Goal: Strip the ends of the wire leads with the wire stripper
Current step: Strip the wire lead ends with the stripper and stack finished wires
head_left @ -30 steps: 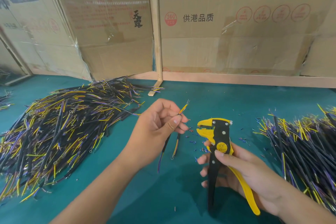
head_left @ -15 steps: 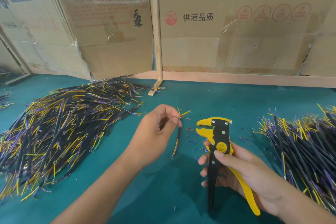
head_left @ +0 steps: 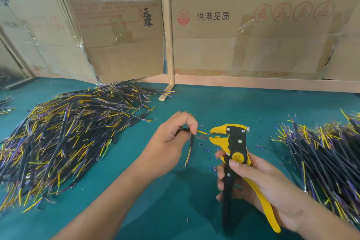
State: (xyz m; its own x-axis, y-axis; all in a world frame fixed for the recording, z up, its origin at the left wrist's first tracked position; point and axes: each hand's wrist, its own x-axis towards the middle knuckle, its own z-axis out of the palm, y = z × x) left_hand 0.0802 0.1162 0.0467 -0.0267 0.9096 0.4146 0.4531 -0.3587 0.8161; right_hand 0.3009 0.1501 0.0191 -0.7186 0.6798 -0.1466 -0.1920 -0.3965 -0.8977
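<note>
Head view: the left hand pinches a wire lead, its yellow tip just left of the wire stripper, whose mouth gapes. Right hand grips the handles. Seat one conductor fully inside, then squeeze steadily.

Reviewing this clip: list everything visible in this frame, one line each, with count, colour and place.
wire lead: one, black sheath with yellow ends, hanging from the left hand, yellow tip at the stripper's mouth
wire stripper: one, yellow and black, upright at centre right
left wire pile: one heap, black, yellow, purple, on the table's left
right wire pile: one heap, same colours, at the right edge
insulation scraps: many, blue and red, around the stripper
table: one, teal
cardboard boxes: several, brown, behind
left hand: pinches the lead
right hand: grips the stripper's handles
</note>
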